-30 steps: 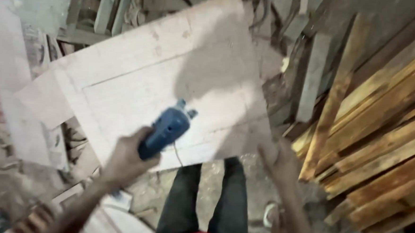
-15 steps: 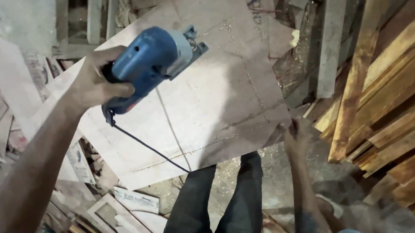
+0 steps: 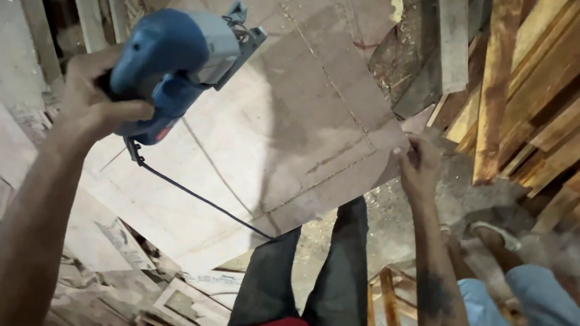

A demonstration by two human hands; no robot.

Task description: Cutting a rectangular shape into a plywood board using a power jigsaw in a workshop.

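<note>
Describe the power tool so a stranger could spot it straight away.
Start at the big pale plywood sheet filling the middle. Above its upper-left part, the left hand grips a blue handheld saw. It is the only blue, corded thing among bare wood.

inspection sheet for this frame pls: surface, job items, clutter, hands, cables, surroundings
Surface: plywood sheet, pale, with drawn lines, lying tilted over scrap.
Job's things: blue power saw, lifted above the sheet.
Clutter: offcuts and boards at lower left; sawdust on the floor.
Hands: left hand grips the saw handle; right hand grips the sheet's right corner.
Cables: black cord trails from the saw across the sheet.
Surroundings: stacked timber planks at right; another person's legs at lower right.
</note>
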